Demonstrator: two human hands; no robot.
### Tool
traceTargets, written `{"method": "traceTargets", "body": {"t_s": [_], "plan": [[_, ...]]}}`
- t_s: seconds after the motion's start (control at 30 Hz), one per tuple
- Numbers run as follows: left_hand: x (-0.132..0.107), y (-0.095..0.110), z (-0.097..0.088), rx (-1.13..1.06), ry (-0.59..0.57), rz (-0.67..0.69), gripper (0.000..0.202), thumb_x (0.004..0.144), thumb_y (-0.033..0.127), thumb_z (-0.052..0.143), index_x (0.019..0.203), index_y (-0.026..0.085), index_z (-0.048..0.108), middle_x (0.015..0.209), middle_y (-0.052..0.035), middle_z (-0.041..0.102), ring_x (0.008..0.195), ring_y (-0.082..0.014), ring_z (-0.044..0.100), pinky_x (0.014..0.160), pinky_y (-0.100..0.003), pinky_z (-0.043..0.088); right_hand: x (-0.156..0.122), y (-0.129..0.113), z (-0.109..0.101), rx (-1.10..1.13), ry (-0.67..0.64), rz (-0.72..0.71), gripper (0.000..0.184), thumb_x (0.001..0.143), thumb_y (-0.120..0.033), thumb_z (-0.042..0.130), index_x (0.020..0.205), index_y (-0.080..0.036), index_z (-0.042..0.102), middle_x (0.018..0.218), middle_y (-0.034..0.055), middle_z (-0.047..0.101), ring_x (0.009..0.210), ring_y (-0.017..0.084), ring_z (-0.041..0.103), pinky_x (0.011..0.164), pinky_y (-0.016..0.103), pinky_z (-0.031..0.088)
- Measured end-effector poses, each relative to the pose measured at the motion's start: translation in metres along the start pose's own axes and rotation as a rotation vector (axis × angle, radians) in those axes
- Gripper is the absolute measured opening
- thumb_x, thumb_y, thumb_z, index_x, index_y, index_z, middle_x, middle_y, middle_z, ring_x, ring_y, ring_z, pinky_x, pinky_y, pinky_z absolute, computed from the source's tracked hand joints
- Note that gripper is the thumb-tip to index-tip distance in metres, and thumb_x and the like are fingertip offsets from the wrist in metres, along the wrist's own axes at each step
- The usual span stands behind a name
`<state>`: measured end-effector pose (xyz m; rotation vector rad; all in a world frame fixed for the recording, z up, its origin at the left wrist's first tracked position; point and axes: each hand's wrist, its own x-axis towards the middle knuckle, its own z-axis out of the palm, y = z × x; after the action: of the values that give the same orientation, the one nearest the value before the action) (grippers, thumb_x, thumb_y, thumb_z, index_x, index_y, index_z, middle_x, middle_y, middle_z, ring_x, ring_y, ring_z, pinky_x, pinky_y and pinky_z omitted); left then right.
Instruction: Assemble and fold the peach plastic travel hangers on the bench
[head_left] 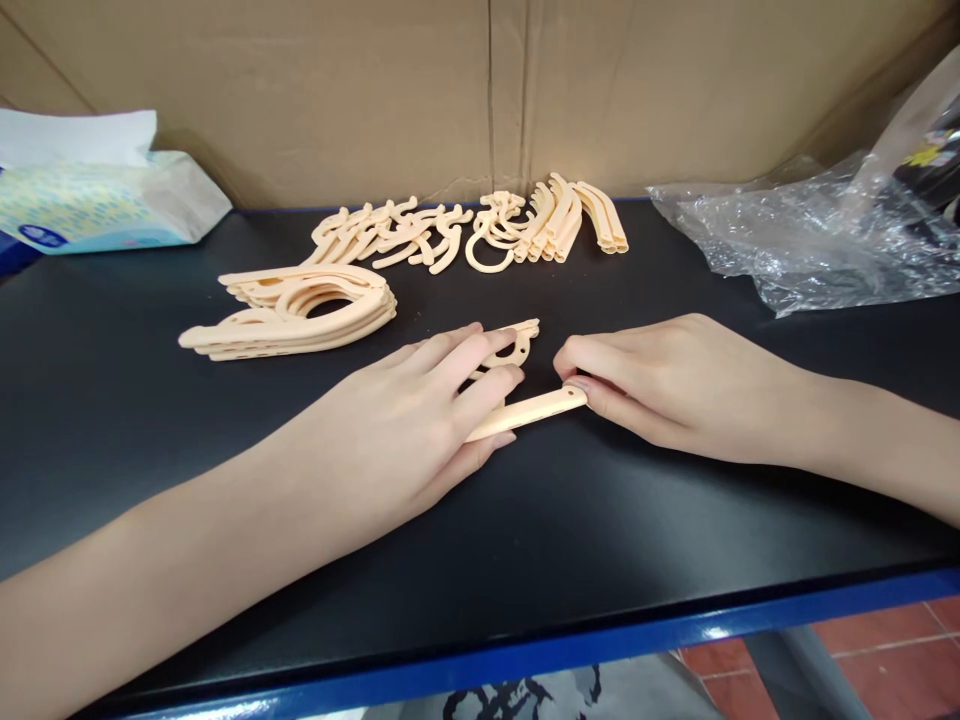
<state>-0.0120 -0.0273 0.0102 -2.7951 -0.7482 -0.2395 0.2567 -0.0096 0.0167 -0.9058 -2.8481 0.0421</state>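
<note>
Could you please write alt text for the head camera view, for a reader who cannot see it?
A left hand and right hand hold a peach plastic hanger piece over a black table, the right at its end. Beyond lie stacked hangers, loose hanger parts, a tissue pack and clear plastic film.

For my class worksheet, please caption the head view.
Left hand holds a cream, bar-shaped plastic piece, right hand at its tip, over a flat black tabletop.

A tissue pack (pixel 112 203) and clear plastic (pixel 802 230) lie before brown cardboard (pixel 337 90).
</note>
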Motion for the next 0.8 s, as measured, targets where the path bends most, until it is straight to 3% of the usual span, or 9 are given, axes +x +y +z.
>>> {"method": "traceTargets", "body": {"t_s": [0.53, 0.8], "plan": [[0.0013, 0.0003, -0.0029, -0.034, -0.053, -0.022, 0.041, 0.11, 0.023, 0.038, 0.143, 0.007, 0.056, 0.155, -0.0231, 0.054, 0.138, -0.0401, 0.059, 0.11, -0.056, 0.056, -0.0004, -0.0001, -0.0007, 0.001, -0.004, 0.009, 0.021, 0.109, -0.028, 0.034, 0.096, -0.022, 0.05, 0.076, -0.0009, 0.062, 0.058, 0.015, 0.05, 0.054, 0.029, 0.028], [0.0016, 0.0001, -0.0002, -0.023, -0.035, -0.01, 0.039, 0.11, 0.025, 0.037, 0.14, 0.008, 0.057, 0.148, -0.0216, 0.06, 0.138, -0.0396, 0.059, 0.11, -0.055, 0.056, 0.0003, -0.0001, -0.0007, -0.002, -0.016, 0.017, 0.02, 0.109, -0.027, 0.035, 0.097, -0.022, 0.051, 0.079, 0.0, 0.065, 0.06, 0.015, 0.054, 0.055, 0.028, 0.03]]}}
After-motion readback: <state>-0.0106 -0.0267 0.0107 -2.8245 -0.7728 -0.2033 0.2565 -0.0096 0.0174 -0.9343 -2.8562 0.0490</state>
